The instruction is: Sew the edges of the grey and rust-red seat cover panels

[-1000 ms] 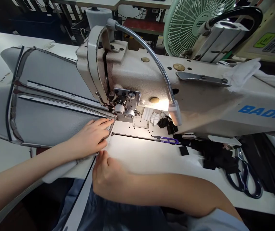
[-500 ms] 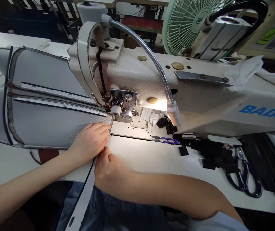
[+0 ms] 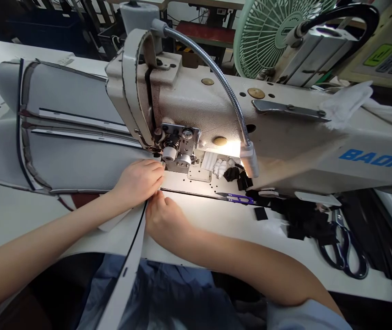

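A large grey fabric piece (image 3: 79, 160) with dark piping and white strips lies to the left of a white sewing machine (image 3: 251, 123). My left hand (image 3: 137, 181) rests on the fabric's near edge just before the presser foot (image 3: 170, 153), fingers curled down onto it. My right hand (image 3: 165, 220) is closed in a pinch on a white strip with a dark edge (image 3: 129, 270), which runs from the needle area down over the table edge toward me. Both hands touch at the fingertips.
A gooseneck lamp (image 3: 249, 158) lights the machine bed. Purple thread snips (image 3: 239, 198), black fabric scraps (image 3: 299, 220) and large scissors (image 3: 345, 250) lie on the white table (image 3: 216, 224) to the right. A green fan (image 3: 268, 32) stands behind the machine.
Both hands moved forward toward the presser foot. The right hand slid up along the strip to meet the left hand's fingertips, and the fabric shifted left under the machine.
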Available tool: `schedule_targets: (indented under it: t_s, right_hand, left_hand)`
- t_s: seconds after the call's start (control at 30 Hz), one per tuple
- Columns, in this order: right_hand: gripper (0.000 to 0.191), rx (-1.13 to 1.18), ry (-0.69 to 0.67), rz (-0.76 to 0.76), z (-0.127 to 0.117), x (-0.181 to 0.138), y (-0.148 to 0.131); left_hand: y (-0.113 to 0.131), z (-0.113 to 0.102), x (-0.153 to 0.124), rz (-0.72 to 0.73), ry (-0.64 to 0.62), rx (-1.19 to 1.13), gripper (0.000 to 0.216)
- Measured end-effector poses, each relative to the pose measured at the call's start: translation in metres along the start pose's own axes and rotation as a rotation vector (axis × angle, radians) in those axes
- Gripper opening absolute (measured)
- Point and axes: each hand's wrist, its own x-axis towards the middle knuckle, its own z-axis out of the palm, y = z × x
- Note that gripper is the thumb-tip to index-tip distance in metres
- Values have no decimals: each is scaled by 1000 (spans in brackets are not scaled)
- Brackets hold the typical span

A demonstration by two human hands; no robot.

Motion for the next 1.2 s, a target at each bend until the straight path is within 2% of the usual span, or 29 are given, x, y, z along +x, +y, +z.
schedule_targets:
  t_s: [0.13, 0.2, 0.27, 0.33, 0.43, 0.5, 0.6, 0.7, 0.8, 0.93, 1.0, 1.07, 1.2]
  right_hand:
    - [36, 37, -47, 21, 0, 0, 8]
    - [33, 68, -44, 49, -5, -2, 8]
    - [29, 146, -16, 41, -13, -3, 3]
    - [27, 229, 54, -18, -21, -2, -4]
    - [33, 235, 161, -68, -24, 2, -16]
    - [38, 210, 178, -56, -20, 2, -23]
    - [40, 190, 142, -44, -11, 0, -32]
    - [44, 195, 93, 4, -5, 5, -38]
    - [52, 253, 67, 94, -6, 27, -35]
    - [34, 441, -146, 254, -9, 63, -24]
    - [34, 551, -215, 255, -11, 69, -19]
    - [34, 619, -179, 204, -11, 64, -17]
    - [33, 690, -16, 7, -12, 29, -14]
  left_hand:
    - [2, -8, -9, -15, 67, 48, 21]
    - [4, -13, -29, -62, 147, 71, 21]
    - [4, -16, -54, -170, 219, 92, 38]
    - [2, -17, -73, -240, 229, 83, 37]
    - [-8, -21, -78, -196, 152, 44, 20]
    - [-18, -27, -67, -117, 87, 59, 23]
    - [-36, -37, -43, 43, -40, 186, 27]
    - [-45, -44, -23, 204, -236, 261, 23]
    - [-37, -51, -7, 240, -318, 303, 25]
    - [-13, -62, 10, 336, -489, 380, 37]
    - [-6, -65, 14, 357, -564, 390, 39]
    - [-2, -66, 15, 334, -570, 399, 37]
    - [-6, -61, 6, 271, -529, 382, 16]
